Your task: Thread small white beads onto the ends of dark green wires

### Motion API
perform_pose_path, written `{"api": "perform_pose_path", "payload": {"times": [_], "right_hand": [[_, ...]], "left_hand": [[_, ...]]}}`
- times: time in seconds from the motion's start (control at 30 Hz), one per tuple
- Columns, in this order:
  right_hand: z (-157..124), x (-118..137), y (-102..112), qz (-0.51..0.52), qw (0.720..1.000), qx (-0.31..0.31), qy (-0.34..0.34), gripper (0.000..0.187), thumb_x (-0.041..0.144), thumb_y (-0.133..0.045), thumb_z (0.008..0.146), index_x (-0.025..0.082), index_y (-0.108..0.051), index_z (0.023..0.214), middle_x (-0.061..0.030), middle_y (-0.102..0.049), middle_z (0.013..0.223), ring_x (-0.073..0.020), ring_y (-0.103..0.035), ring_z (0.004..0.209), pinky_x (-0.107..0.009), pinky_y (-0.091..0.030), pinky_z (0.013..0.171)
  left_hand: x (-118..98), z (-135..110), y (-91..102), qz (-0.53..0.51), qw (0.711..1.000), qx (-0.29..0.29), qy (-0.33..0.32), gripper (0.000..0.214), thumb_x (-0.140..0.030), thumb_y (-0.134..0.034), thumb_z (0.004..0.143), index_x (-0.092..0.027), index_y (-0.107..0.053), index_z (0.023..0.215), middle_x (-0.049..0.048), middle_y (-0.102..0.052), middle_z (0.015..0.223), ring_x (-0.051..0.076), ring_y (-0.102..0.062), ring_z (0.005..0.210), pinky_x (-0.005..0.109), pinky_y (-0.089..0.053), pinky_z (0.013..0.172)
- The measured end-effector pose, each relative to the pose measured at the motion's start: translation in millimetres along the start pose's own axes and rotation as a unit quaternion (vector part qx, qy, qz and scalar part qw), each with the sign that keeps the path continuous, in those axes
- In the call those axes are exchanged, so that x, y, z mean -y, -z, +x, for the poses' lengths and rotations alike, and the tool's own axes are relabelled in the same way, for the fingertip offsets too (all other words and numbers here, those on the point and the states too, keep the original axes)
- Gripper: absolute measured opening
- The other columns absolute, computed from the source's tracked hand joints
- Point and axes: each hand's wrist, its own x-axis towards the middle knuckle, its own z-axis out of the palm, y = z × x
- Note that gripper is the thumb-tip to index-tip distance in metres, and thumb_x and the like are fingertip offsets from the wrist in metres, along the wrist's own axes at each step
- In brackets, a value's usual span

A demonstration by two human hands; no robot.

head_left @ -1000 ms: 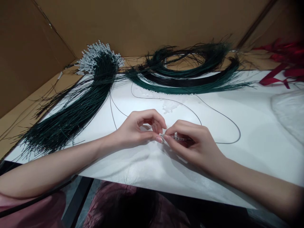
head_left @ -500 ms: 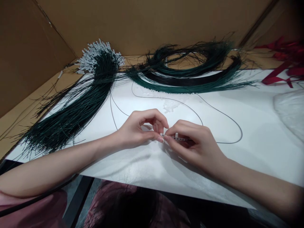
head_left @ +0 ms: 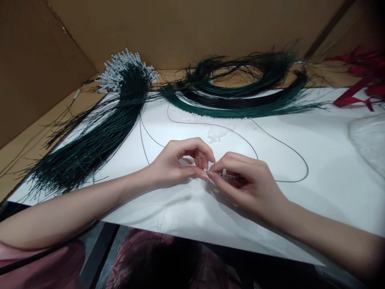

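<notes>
Both hands together, mid table [head_left: 325,160], near front edge. Left hand [head_left: 177,164] pinches tiny white cap [head_left: 207,171], right hand [head_left: 249,182] pinches end of thin wire [head_left: 294,154]; fingertips touching. Wire loop trails right, then back toward far edge.

Risks:
- cap tiny, could slip from pinch and get lost among loose white caps [head_left: 215,136] just behind hands
- wire looks springy, end could flick out or kink
- loop could snag coiled bundle [head_left: 240,100] at far edge

Whole scene drifts slightly toward 3 o'clock. Left hand [head_left: 177,162] curls its fingers nearer right hand [head_left: 246,182]. Small white piece [head_left: 206,171] shows plainer between their tips. Thin wire [head_left: 308,171] loop reaches further toward 3 o'clock.
</notes>
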Motion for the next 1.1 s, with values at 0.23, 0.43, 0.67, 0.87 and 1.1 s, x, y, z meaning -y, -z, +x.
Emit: {"api": "perform_pose_path", "payload": {"times": [0.23, 0.43, 0.67, 0.87, 1.1], "right_hand": [[1.3, 0.6, -0.8, 0.002, 1.0, -0.001, 0.001, 0.014, 0.01, -0.063, 0.087, 0.019, -0.069, 0.078, -0.0007, -0.059, 0.069, -0.0085, -0.049, 0.054, -0.024, -0.036, 0.05], [0.8, 1.8, 0.2, -0.008, 1.0, -0.013, -0.009, 0.013, 0.011, -0.063, 0.086, 0.02, -0.062, 0.076, 0.001, -0.054, 0.064, -0.0093, -0.045, 0.054, -0.024, -0.034, 0.049], [-0.8, 2.2, -0.3, 0.005, 1.0, -0.005, -0.008, 0.016, 0.006, -0.059, 0.086, 0.019, -0.057, 0.076, 0.0026, -0.051, 0.065, -0.0078, -0.041, 0.053, -0.024, -0.031, 0.048], [-1.7, 1.0, 0.3, 0.001, 1.0, -0.007, -0.002, 0.017, 0.006, -0.059, 0.086, 0.02, -0.056, 0.077, 0.0026, -0.049, 0.066, -0.0083, -0.039, 0.053, -0.025, -0.03, 0.048], [-1.3, -1.0, -0.5, 0.005, 1.0, -0.005, 0.006, 0.016, 0.006, -0.059, 0.087, 0.02, -0.057, 0.08, 0.0022, -0.05, 0.068, -0.0085, -0.04, 0.054, -0.025, -0.03, 0.048]], "left_hand": [[-0.2, 0.0, -0.2, 0.01, 1.0, -0.003, 0.014, 0.028, -0.016, -0.086, 0.073, -0.015, -0.069, 0.095, 0.0016, -0.069, 0.081, 0.01, -0.066, 0.074, 0.02, -0.056, 0.072], [-2.2, -0.4, -1.3, 0.03, 0.999, -0.008, 0.013, 0.026, -0.02, -0.086, 0.075, -0.015, -0.07, 0.094, 0.0019, -0.069, 0.081, 0.01, -0.066, 0.073, 0.021, -0.057, 0.072], [-1.9, -1.2, -2.9, 0.045, 0.999, -0.014, -0.013, 0.029, -0.023, -0.086, 0.074, -0.014, -0.069, 0.096, 0.0019, -0.068, 0.082, 0.01, -0.065, 0.073, 0.019, -0.055, 0.07], [-2.8, -2.2, -5.4, 0.098, 0.994, -0.027, -0.052, 0.028, -0.029, -0.084, 0.077, -0.015, -0.068, 0.095, 0.0021, -0.068, 0.081, 0.01, -0.064, 0.072, 0.019, -0.054, 0.067], [-0.8, -2.8, -6.4, 0.097, 0.992, -0.033, -0.069, 0.029, -0.027, -0.083, 0.078, -0.016, -0.067, 0.099, 0.0023, -0.067, 0.084, 0.01, -0.064, 0.073, 0.02, -0.055, 0.069]]}}
